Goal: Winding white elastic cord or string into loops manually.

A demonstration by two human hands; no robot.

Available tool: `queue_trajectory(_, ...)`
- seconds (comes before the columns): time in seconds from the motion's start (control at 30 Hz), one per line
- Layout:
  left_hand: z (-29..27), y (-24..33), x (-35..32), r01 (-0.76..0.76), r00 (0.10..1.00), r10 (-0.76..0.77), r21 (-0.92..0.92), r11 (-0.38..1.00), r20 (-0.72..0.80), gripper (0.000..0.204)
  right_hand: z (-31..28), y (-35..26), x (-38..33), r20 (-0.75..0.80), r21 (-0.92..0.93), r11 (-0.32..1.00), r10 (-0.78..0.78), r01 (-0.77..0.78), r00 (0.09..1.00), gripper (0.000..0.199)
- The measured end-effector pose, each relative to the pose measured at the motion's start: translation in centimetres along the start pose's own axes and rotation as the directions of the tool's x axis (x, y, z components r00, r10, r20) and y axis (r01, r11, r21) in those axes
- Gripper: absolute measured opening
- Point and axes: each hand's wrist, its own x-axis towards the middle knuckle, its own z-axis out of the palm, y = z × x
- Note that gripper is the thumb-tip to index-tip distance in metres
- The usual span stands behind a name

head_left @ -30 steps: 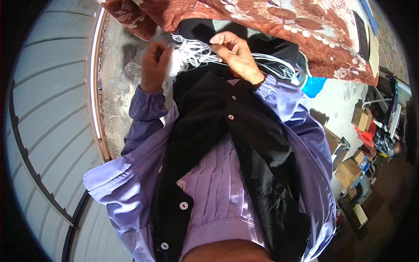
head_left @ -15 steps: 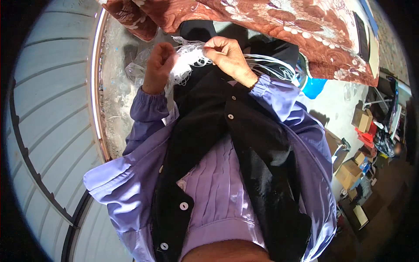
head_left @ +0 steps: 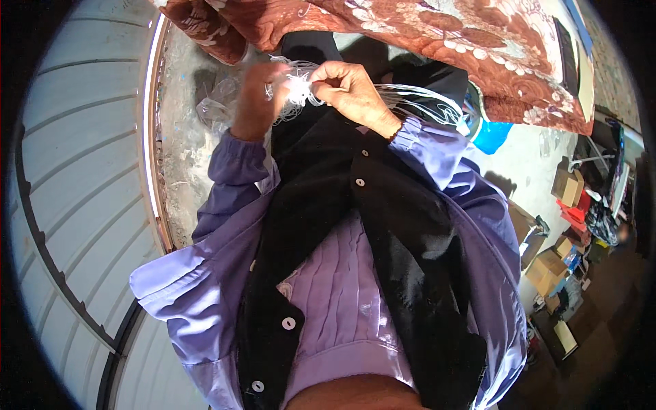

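- My head carries the fisheye, facing down (straight edges bow).
- My black garment (head_left: 403, 205) is close; left hand (head_left: 258, 99) and right hand (head_left: 354, 96) lie farther, toward the brown cloth (head_left: 437, 41)'s edge.

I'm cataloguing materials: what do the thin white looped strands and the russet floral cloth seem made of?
Thin white looped strands: probably smooth synthetic or elastic cord, given loose curls and glare. Russet floral cloth: likely velvety plush textile, hanging in soft folds.

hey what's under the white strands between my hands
Black fabric shows along the lower edge of the white strands. Whatever lies directly under their tangled middle is covered, and your right hand hides part too.
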Motion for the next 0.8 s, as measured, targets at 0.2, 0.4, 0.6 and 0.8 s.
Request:
queue_trajectory(0.2,1.0,1.1,-0.5,0.229,0.972,-0.231,-0.32,0.919,0.031,0.012,-0.2,0.1,0.0,-0.008,-0.04,0.999,0.015,-0.015,1.0,0.005)
queue_trajectory(0.4,0.5,2.4,-0.3,0.295,0.95,-0.271,-0.166,0.941,0.155,0.007,0.1,-0.9,-0.3,-0.189,-0.265,0.954,-0.193,0.14,0.963,0.004)
queue_trajectory(0.6,1.6,3.0,-0.5,0.187,0.978,-0.176,-0.101,0.977,0.108,0.009,0.3,-0.8,0.1,-0.101,-0.495,0.834,-0.336,0.246,0.936,0.002)
queue_trajectory(0.8,0.5,1.7,-1.0,0.242,0.968,-0.249,-0.256,0.936,0.006,0.009,-0.8,0.6,0.2,-0.321,-0.253,0.965,-0.146,0.064,0.936,0.005)
